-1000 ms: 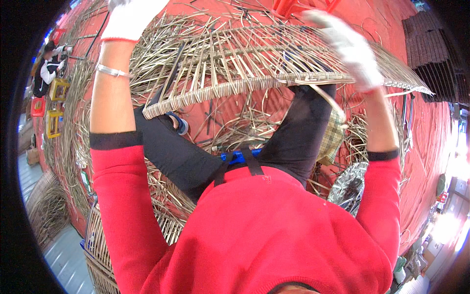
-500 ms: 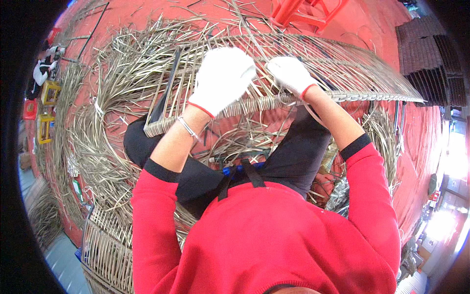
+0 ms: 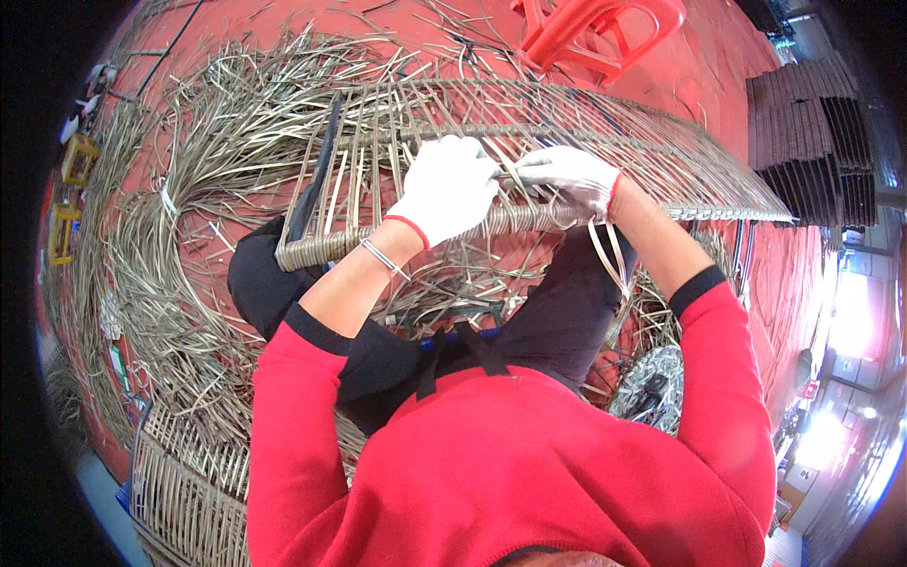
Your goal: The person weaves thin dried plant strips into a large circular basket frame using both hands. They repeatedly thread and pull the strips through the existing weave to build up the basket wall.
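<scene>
A large half-woven wicker frame rests across my knees, its wrapped near rim running left to right. My left hand, in a white glove, is closed over that rim near its middle. My right hand, also gloved, pinches a flat rattan strip against the rim just to the right; the strip's loose end loops down below my wrist. Both hands are almost touching. I wear a red top and dark trousers.
Loose rattan strands lie in heaps over the red floor on the left. A red plastic stool stands beyond the frame. Dark stacked panels sit at upper right. Another woven piece lies at lower left, a coil by my right knee.
A second ago my arms were raised and wide apart, holding the frame up by its edges. The frame has come down onto my knees and both hands have met at the near rim.
</scene>
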Action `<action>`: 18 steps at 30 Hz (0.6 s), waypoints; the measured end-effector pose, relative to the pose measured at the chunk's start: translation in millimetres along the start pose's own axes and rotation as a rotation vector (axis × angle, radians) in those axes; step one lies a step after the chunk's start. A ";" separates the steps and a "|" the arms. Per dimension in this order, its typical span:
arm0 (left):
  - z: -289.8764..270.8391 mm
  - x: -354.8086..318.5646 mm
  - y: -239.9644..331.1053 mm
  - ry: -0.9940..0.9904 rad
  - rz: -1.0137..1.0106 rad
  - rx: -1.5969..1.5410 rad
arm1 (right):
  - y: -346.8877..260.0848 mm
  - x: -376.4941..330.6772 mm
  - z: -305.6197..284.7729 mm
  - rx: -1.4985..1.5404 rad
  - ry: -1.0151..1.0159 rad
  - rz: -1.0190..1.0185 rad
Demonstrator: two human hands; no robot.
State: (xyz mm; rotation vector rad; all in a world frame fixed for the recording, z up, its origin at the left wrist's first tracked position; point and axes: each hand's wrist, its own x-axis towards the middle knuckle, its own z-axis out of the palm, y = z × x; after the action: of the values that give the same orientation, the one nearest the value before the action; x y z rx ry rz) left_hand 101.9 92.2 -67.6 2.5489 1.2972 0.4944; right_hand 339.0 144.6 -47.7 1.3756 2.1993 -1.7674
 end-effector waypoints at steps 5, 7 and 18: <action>0.8 2.8 -0.8 0.017 0.057 -0.024 | 24.2 0.5 9.5 0.561 -0.011 0.104; 3.7 5.1 -1.0 -0.010 0.015 0.051 | 25.3 1.3 9.8 0.593 -0.024 0.123; -4.8 16.7 -24.1 -0.077 -0.141 -0.517 | -9.5 -2.5 -10.6 -0.431 -0.008 0.074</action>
State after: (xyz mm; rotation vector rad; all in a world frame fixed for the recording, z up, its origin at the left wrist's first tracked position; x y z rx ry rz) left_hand 91.5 120.0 -68.6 2.0180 1.1324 0.6030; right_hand 339.9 151.6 -35.1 1.3188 2.3057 -1.1744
